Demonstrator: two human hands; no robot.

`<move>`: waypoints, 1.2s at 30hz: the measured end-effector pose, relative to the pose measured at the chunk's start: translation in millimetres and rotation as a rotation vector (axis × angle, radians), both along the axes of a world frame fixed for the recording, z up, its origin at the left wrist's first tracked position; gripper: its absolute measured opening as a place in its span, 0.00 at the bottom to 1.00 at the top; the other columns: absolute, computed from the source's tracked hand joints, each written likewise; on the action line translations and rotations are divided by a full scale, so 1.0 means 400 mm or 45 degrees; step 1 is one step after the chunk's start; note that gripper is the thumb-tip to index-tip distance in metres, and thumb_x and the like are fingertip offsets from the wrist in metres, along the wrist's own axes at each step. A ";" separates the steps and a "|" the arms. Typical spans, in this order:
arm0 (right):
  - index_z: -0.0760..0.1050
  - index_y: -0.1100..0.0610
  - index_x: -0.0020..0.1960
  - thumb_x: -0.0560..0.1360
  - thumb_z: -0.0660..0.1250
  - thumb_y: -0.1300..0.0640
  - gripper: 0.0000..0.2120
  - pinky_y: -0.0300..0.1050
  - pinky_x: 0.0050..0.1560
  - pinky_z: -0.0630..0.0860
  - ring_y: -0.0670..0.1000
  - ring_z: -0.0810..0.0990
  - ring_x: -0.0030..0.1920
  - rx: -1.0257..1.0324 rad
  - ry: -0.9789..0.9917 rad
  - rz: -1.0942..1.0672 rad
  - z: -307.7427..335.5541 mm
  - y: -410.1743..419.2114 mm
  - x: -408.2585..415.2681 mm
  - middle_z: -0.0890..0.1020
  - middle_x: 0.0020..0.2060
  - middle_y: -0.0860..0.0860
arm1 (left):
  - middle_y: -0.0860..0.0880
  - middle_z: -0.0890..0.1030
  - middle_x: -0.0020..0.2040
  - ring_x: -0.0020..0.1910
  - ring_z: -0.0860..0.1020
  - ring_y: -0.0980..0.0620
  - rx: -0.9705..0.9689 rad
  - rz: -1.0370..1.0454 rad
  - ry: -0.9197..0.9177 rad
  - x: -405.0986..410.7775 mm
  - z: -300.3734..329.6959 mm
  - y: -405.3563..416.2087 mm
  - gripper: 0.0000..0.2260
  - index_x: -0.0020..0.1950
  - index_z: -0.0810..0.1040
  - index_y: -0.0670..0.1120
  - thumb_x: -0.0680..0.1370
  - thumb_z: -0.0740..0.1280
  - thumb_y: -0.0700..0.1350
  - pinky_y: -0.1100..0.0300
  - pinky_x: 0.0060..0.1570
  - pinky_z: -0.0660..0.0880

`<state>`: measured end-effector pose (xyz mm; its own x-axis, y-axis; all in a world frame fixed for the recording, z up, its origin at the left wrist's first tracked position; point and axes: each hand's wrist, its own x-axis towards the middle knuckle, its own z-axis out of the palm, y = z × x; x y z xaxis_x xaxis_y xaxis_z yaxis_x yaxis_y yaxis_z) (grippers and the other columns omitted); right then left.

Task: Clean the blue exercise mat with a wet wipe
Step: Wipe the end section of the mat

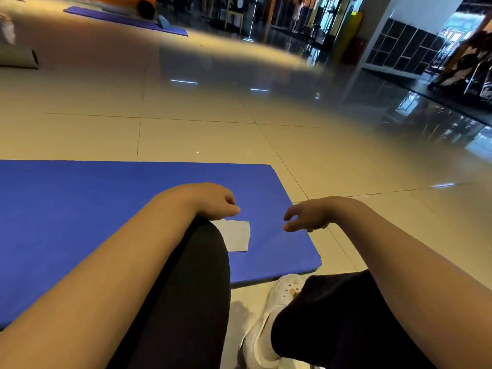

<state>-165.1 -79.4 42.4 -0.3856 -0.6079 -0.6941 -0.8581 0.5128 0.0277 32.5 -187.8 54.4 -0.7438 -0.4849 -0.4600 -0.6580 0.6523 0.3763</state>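
The blue exercise mat [93, 209] lies on tile; its near-right corner is the landmark. Inside that corner, the left hand [213, 202] hangs loosely curled, holding nothing, just above the flat wet wipe [237, 235]. The right hand [306, 217], fingers relaxed and parted, hovers at the corner's edge; best pinch the wipe, then press it flat.

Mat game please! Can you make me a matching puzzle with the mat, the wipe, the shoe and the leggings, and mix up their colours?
Things:
1. exercise mat
2. wet wipe
3. shoe
4. leggings

Colours:
A. black
B. pale grey-white, lying flat on the mat
C. blue
D. white, on the tiled floor

Pairs: 1-C, 2-B, 3-D, 4-A
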 end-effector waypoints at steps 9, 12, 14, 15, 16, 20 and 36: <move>0.65 0.57 0.74 0.84 0.56 0.49 0.22 0.51 0.67 0.69 0.57 0.70 0.69 -0.438 -0.095 -0.062 -0.321 -0.091 -0.055 0.69 0.72 0.56 | 0.49 0.75 0.67 0.63 0.74 0.49 0.027 0.278 -0.052 -0.026 -0.247 -0.173 0.19 0.72 0.70 0.51 0.84 0.57 0.56 0.56 0.61 0.70; 0.66 0.58 0.73 0.84 0.54 0.49 0.21 0.52 0.66 0.69 0.58 0.69 0.68 -0.495 -0.138 -0.118 -0.469 -0.138 -0.049 0.69 0.70 0.56 | 0.48 0.73 0.69 0.66 0.73 0.48 0.111 0.406 -0.103 -0.011 -0.442 -0.198 0.21 0.75 0.66 0.50 0.83 0.58 0.55 0.54 0.65 0.70; 0.64 0.57 0.74 0.84 0.54 0.49 0.21 0.50 0.66 0.68 0.57 0.67 0.70 -0.526 -0.168 -0.070 -0.549 -0.175 -0.048 0.68 0.72 0.54 | 0.47 0.68 0.74 0.71 0.69 0.48 0.204 0.462 -0.142 -0.006 -0.575 -0.204 0.23 0.77 0.63 0.50 0.83 0.60 0.55 0.54 0.68 0.67; 0.63 0.57 0.75 0.84 0.54 0.49 0.22 0.49 0.67 0.67 0.56 0.66 0.70 -0.559 -0.176 -0.038 -0.582 -0.196 -0.050 0.67 0.72 0.54 | 0.48 0.65 0.76 0.73 0.67 0.48 0.196 0.514 -0.126 -0.004 -0.635 -0.210 0.24 0.78 0.62 0.51 0.83 0.60 0.55 0.52 0.69 0.66; 0.62 0.57 0.75 0.84 0.53 0.49 0.22 0.48 0.67 0.66 0.55 0.66 0.70 -0.590 -0.187 -0.010 -0.617 -0.216 -0.052 0.67 0.72 0.53 | 0.48 0.64 0.77 0.74 0.65 0.47 0.160 0.597 -0.090 -0.003 -0.686 -0.221 0.25 0.78 0.62 0.52 0.82 0.60 0.56 0.50 0.70 0.66; 0.60 0.55 0.77 0.84 0.53 0.48 0.24 0.49 0.72 0.63 0.55 0.63 0.73 -0.663 -0.211 0.045 -0.750 -0.295 -0.055 0.64 0.75 0.53 | 0.45 0.63 0.77 0.77 0.57 0.45 -0.076 0.948 0.022 -0.030 -0.818 -0.305 0.25 0.78 0.64 0.49 0.82 0.60 0.54 0.45 0.73 0.58; 0.62 0.53 0.77 0.81 0.49 0.43 0.27 0.58 0.74 0.53 0.58 0.55 0.77 -0.986 0.124 -0.104 -1.050 -0.447 -0.472 0.59 0.78 0.55 | 0.41 0.55 0.80 0.80 0.48 0.42 -0.508 1.321 0.142 -0.316 -1.094 -0.478 0.24 0.79 0.62 0.48 0.84 0.55 0.54 0.30 0.71 0.39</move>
